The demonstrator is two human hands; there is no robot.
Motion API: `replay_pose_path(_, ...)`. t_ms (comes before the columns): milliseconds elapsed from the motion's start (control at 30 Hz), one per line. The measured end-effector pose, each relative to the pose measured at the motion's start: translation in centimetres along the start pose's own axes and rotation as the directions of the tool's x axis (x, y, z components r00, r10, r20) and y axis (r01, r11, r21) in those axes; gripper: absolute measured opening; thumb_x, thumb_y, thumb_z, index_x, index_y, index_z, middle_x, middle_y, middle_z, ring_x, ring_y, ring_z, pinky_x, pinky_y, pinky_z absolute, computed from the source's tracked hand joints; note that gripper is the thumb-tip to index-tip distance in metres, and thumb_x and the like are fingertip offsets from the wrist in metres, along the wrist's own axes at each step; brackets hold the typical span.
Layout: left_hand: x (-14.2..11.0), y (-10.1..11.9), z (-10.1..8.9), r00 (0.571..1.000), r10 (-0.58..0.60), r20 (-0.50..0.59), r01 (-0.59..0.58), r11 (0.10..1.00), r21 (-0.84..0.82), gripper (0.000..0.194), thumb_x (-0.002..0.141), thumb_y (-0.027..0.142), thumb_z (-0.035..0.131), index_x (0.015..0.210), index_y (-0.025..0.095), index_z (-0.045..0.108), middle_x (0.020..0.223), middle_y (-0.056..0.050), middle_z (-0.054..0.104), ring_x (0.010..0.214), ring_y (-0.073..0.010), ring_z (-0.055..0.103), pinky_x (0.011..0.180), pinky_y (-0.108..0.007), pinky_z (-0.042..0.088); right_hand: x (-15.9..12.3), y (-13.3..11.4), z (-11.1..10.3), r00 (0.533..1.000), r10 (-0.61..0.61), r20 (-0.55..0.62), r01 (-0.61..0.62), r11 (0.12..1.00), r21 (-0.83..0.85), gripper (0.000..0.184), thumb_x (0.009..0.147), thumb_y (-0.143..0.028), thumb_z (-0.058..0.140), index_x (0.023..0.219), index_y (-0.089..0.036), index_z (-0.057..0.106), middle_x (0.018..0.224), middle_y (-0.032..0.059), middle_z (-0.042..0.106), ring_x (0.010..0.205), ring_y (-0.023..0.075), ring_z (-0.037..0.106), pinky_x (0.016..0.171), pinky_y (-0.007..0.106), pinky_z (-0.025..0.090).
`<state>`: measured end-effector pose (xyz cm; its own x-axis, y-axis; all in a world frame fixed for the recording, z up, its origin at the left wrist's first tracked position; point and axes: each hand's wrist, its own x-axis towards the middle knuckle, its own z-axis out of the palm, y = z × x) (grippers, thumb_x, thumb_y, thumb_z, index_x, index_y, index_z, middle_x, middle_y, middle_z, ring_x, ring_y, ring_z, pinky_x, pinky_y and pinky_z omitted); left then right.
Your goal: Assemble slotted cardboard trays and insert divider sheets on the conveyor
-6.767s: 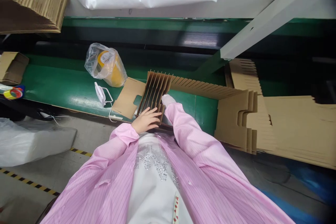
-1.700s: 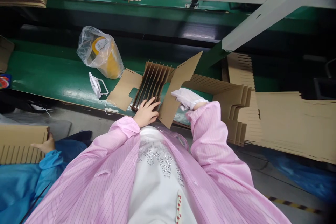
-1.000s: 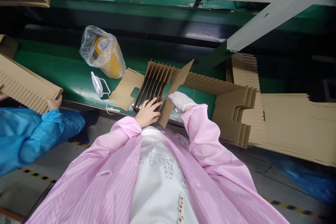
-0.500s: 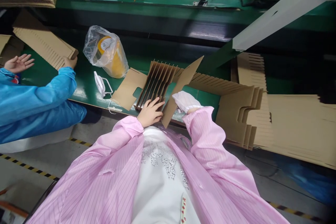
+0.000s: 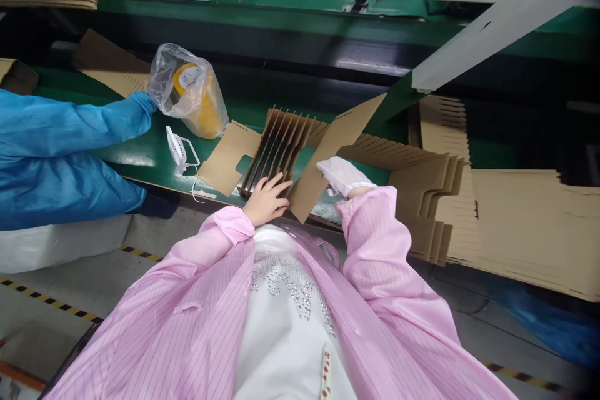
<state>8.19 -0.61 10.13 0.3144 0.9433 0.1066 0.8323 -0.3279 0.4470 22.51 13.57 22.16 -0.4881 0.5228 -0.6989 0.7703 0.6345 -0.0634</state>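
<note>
My left hand (image 5: 267, 201) is bare, its fingers spread across the near ends of a row of slotted cardboard dividers (image 5: 281, 144). My right hand (image 5: 344, 176), in a white glove, is closed at the right edge of a slanting cardboard panel (image 5: 332, 144); the glove partly hides its fingertips. The panel leans up and to the right, beside the dividers. A cardboard flap (image 5: 229, 159) with a notch lies flat to their left. On the right, a slotted cardboard strip (image 5: 375, 153) runs towards several upright notched panels (image 5: 422, 190).
A clear bag (image 5: 164, 84) with yellow tape rolls (image 5: 209, 112) and a small white fan (image 5: 177, 149) stand left on the green bench. Flat cardboard (image 5: 529, 225) lies right, near a slanting white beam (image 5: 482, 28). A co-worker's blue sleeve (image 5: 79, 128) reaches in from the left.
My right hand and the slanting panel have moved right, and the panel leans further over. My left hand stays on the dividers. The co-worker's arm and cardboard have moved right, towards the bag.
</note>
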Motion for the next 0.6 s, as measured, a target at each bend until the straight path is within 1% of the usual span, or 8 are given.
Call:
replay_pose_path(133,0.0,0.0,0.1,1.0,0.003,0.006,-0.003,1.0,0.005,0.017,0.087,0.025,0.056,0.086,0.022,0.073,0.143,-0.006,0.049,0.141,-0.0328,0.029,0.111,-0.056,0.025,-0.4,-0.2,-0.3,1.0,-0.006,0.0,0.006,0.999,-0.032,0.022,0.082,0.002,0.044,0.092,-0.001,0.063,0.082,0.0161,0.065,0.067,0.0139,0.061,0.059,0.022,0.036)
replay_pose_path(333,-0.1,-0.1,0.0,1.0,-0.001,0.016,0.001,1.0,0.003,0.017,0.087,0.025,0.056,0.087,0.022,0.073,0.143,-0.006,0.048,0.142,-0.0324,0.028,0.111,-0.056,0.025,0.6,-0.2,-0.6,0.999,-0.054,-0.001,0.054,0.992,-0.112,0.018,0.075,0.003,0.052,0.084,-0.005,0.064,0.074,0.0119,0.064,0.069,0.0157,0.06,0.059,0.023,0.034)
replay_pose_path(433,0.0,-0.1,0.0,1.0,-0.003,0.019,0.003,1.0,-0.009,0.017,0.086,0.025,0.057,0.087,0.022,0.074,0.143,-0.007,0.048,0.142,-0.0325,0.027,0.111,-0.056,0.025,0.8,-0.5,-1.0,0.998,-0.054,0.027,0.057,0.99,-0.132,0.016,0.078,0.0,0.051,0.081,-0.006,0.066,0.073,0.0118,0.065,0.068,0.0155,0.06,0.057,0.024,0.034)
replay_pose_path(500,0.1,0.2,0.0,1.0,-0.008,0.023,0.009,1.0,-0.018,0.016,0.086,0.024,0.057,0.087,0.022,0.073,0.143,-0.007,0.049,0.142,-0.0329,0.027,0.111,-0.057,0.024,0.8,-0.8,-1.2,0.998,-0.045,0.042,0.05,0.99,-0.134,0.018,0.081,-0.002,0.05,0.083,-0.006,0.066,0.074,0.0118,0.065,0.066,0.0152,0.06,0.057,0.024,0.034)
replay_pose_path(600,0.0,0.4,-0.5,0.999,0.023,0.023,-0.021,0.997,-0.069,0.017,0.088,0.027,0.056,0.09,0.022,0.073,0.142,-0.007,0.05,0.141,-0.0311,0.029,0.112,-0.056,0.025,0.8,-1.0,-1.0,0.998,-0.053,0.032,0.057,0.987,-0.151,0.018,0.08,-0.001,0.051,0.087,-0.005,0.067,0.075,0.0125,0.065,0.069,0.0162,0.061,0.059,0.023,0.035)
